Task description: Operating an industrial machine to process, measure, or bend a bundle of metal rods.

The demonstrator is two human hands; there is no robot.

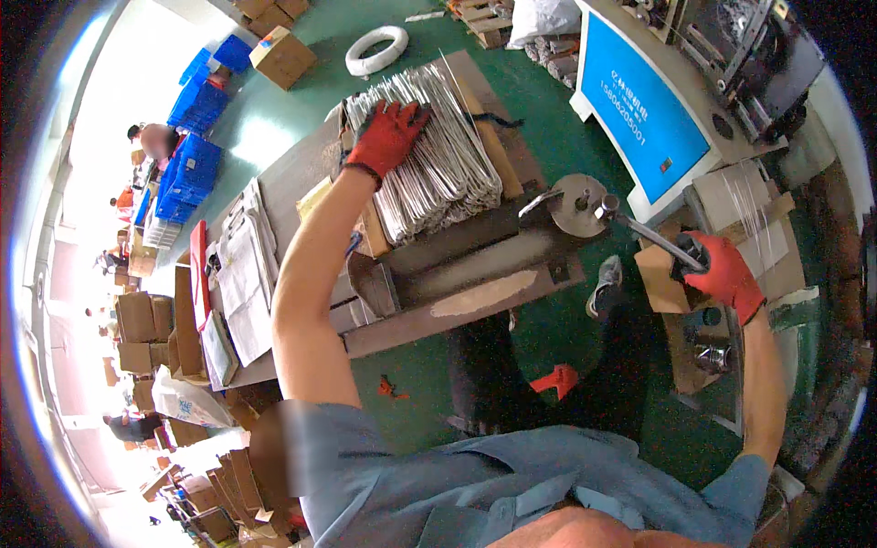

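Resting on the stack of bent metal wire pieces [438, 151], the left hand [388, 135] wore a red glove, fingers spread flat over the stack's far-left end. No pinch, just laid on top.

Wire stack sat at the far end of the worktop [301, 173], leaning against a wooden board [489, 137] along its right side. A cardboard piece [370, 228] lay just beside the stack's near-left corner.

Right hand [726, 274], also red-gloved, was off the worktop's right edge, fingers wrapped tight around the black grip of a metal lever [653, 239]. Lever ran back to a round metal bending jig [580, 203] at the right edge of the worktop, bolted to a dark steel base plate [475, 265] near the front edge.

Papers and plastic sleeves [242, 283] were piled at the worktop's left end, with a red flat strip [198, 274] beside them.

Off the worktop: white wire coil [376, 50] on the green floor beyond the far end, cardboard box [283, 57] near it, blue crates [187, 164] further left. Blue-panelled machine [644, 105] stood to the far right. Cardboard scraps [662, 279] lay under the lever hand. Person's shoe [605, 285] was visible on the floor below the jig.
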